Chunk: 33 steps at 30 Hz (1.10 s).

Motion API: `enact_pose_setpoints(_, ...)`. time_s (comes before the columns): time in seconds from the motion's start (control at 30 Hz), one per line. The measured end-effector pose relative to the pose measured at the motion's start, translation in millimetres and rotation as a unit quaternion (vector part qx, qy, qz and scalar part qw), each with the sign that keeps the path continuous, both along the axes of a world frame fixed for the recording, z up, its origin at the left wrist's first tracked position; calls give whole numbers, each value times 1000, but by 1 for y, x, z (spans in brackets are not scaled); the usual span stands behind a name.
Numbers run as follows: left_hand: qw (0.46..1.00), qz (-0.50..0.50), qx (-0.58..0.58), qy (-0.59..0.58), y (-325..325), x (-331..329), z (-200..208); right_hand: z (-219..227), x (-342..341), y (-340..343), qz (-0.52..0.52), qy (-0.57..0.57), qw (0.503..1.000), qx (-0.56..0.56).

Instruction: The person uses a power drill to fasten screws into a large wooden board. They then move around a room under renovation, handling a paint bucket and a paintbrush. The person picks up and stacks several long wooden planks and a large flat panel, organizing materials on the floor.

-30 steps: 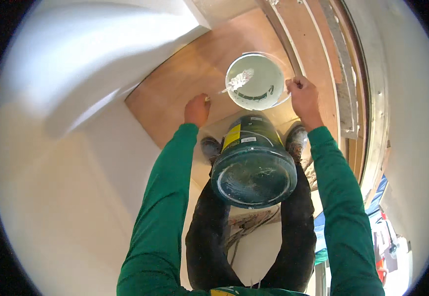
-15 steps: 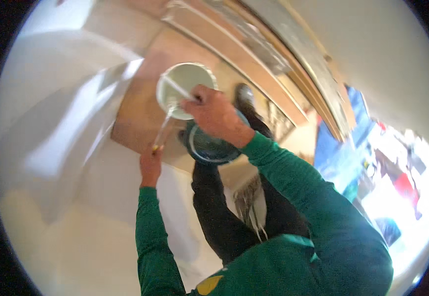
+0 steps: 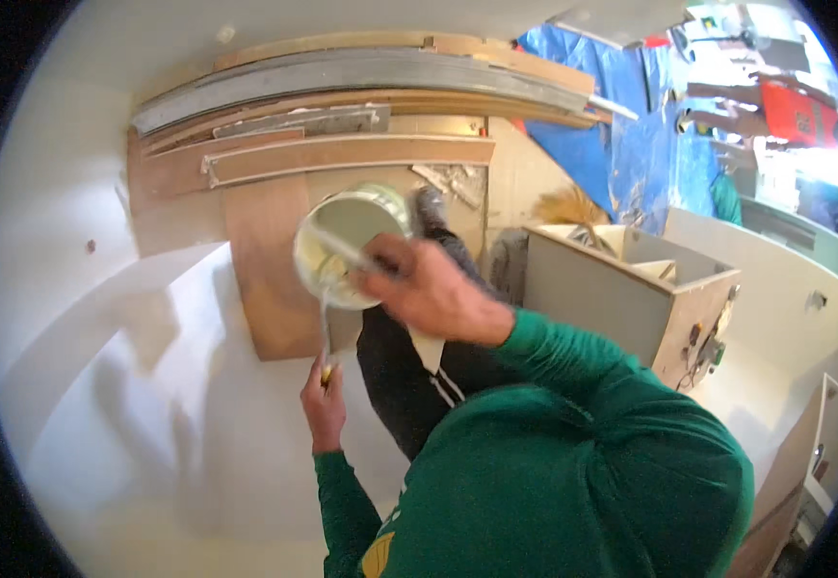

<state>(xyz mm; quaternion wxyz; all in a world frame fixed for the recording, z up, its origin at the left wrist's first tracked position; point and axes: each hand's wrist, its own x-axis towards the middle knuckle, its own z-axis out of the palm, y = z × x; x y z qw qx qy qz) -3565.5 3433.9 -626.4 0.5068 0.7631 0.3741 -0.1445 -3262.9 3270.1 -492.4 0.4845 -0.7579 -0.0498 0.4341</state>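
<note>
A pale bucket point(image 3: 356, 214) stands in front of me with off-white paste inside. My right hand point(image 3: 438, 297) is closed over the near right rim, gripping a wide putty knife point(image 3: 336, 245) whose pale blade, seen nearly edge-on, crosses the opening. At the bucket's near left, my left hand point(image 3: 324, 412) is wrapped round a narrow putty knife point(image 3: 326, 323) with a bit of yellow at its grip. That thin blade points up to the bucket's rim, close to the wide blade. Blur hides whether the two blades touch.
Long boards and a grey metal profile point(image 3: 342, 72) lie along the far wall. Beneath the bucket is a brown board point(image 3: 270, 303). An open wooden box point(image 3: 602, 289) stands at right, a blue tarp point(image 3: 631, 135) beyond it. A person in red point(image 3: 799, 114) is at far right.
My view has swung round, bringing the wooden box into sight. Both hands keep their tools at the bucket. The dark bucket that was under my right arm no longer shows.
</note>
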Motion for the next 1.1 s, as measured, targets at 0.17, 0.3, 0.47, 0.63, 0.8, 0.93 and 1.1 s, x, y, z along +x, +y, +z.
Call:
enact_pose_setpoints(0.17,978,-167,38,121,-47,78,70,42,27,-141,-81,42,996,16)
enact_pose_setpoints(0.3,956,-229,13,181,-104,122,71,54,31,-223,-127,45,991,-23)
enact_pose_setpoints(0.47,937,-270,-120,186,-162,188,87,85,32,-302,-191,-30,980,-42)
enact_pose_setpoints(0.63,917,-370,-81,124,-198,250,95,108,47,-355,-264,-135,952,-71)
enact_pose_setpoints(0.8,908,-385,-155,66,-219,313,135,129,42,-392,-418,-78,903,-61)
enact_pose_setpoints(0.93,893,-408,-189,27,-210,361,151,164,26,-401,-494,-66,867,-26)
enact_pose_setpoints(1.1,864,-459,-204,31,-213,399,174,205,26,-394,-551,-122,825,-11)
